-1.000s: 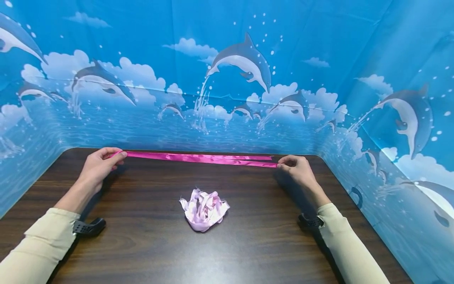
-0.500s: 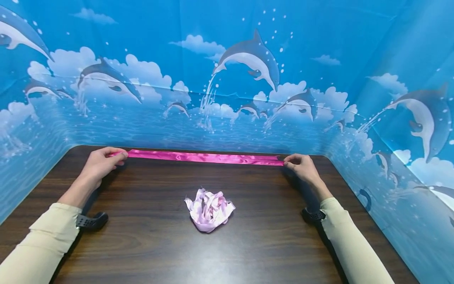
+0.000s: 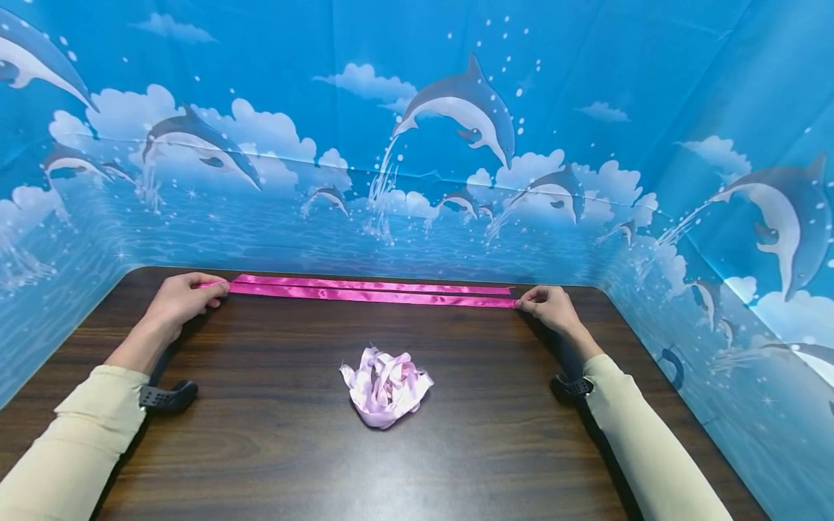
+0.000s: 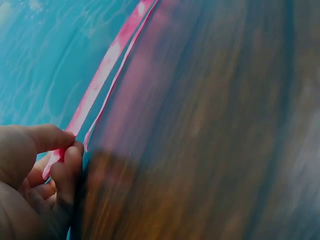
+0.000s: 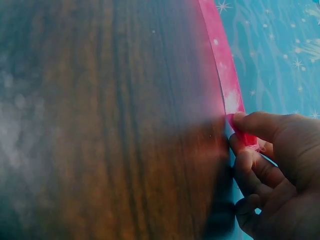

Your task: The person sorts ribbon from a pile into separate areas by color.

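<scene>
A bright pink satin ribbon [image 3: 371,296] is stretched straight from side to side above the far part of the dark wooden table. My left hand [image 3: 184,298] pinches its left end between thumb and fingers; the left wrist view shows the tip of that ribbon [image 4: 97,82] poking out below the thumb. At the other end, my right hand [image 3: 552,309] pinches the frayed tip, also visible in the right wrist view [image 5: 227,75]. Just behind and parallel runs a second pink ribbon [image 3: 371,285], close to the table's back edge, with a narrow dark gap between the two.
A crumpled heap of pale pink ribbon [image 3: 387,388] lies mid-table, nearer to me than the stretched ribbon. A blue dolphin-print cloth [image 3: 293,145] rises behind and around the wooden tabletop [image 3: 293,449]. Black straps with camera mounts sit at both wrists.
The held ribbon overlapped the rear one half a second ago; it has shifted slightly toward me, baring a gap. Both hands keep their pinch, the right hand a little lower.
</scene>
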Tool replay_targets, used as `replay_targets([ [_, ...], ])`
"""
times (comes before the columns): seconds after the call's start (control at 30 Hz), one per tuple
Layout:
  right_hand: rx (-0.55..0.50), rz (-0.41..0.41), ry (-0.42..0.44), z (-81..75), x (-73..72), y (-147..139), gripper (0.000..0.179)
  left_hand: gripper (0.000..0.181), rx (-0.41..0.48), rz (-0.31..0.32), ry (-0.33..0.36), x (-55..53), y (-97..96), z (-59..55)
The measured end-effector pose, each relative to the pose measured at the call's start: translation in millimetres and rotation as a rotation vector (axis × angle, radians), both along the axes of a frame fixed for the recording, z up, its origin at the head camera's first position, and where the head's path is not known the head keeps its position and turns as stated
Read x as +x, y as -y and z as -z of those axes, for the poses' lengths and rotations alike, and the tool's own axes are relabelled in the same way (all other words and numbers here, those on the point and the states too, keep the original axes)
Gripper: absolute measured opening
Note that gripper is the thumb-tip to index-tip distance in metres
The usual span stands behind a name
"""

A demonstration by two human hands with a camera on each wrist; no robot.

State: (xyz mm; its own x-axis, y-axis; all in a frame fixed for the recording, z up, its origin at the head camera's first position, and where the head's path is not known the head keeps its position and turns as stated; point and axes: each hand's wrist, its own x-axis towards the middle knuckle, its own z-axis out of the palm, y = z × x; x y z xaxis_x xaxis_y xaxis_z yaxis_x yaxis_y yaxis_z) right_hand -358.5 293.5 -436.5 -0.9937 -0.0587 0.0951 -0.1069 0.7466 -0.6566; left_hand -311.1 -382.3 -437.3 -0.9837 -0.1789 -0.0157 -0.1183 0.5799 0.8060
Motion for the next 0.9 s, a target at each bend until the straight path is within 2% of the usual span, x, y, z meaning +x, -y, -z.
replay_targets([
  [0.3,0.043,-0.010,0.001,2.8,-1.1,-2,0.019,0.048,0.023,0.047,0.021,-2.8,5.9,-0.5],
  [0.5,0.029,-0.010,0.003,0.3,-0.7,1,0.018,0.050,0.038,0.051,0.027,1.8,7.5,-1.4],
  [0.73,0.022,0.027,0.012,-13.6,14.3,-4,0.028,0.075,0.052,0.093,0.065,10.8,8.3,-13.5],
  [0.8,0.011,0.027,0.001,-21.8,20.2,-4,0.029,0.081,0.040,0.110,0.065,12.2,8.8,-19.8],
  [0.9,-0.007,-0.014,-0.024,-36.9,29.5,0,0.030,0.085,-0.011,0.128,0.037,14.6,7.7,-33.0],
])
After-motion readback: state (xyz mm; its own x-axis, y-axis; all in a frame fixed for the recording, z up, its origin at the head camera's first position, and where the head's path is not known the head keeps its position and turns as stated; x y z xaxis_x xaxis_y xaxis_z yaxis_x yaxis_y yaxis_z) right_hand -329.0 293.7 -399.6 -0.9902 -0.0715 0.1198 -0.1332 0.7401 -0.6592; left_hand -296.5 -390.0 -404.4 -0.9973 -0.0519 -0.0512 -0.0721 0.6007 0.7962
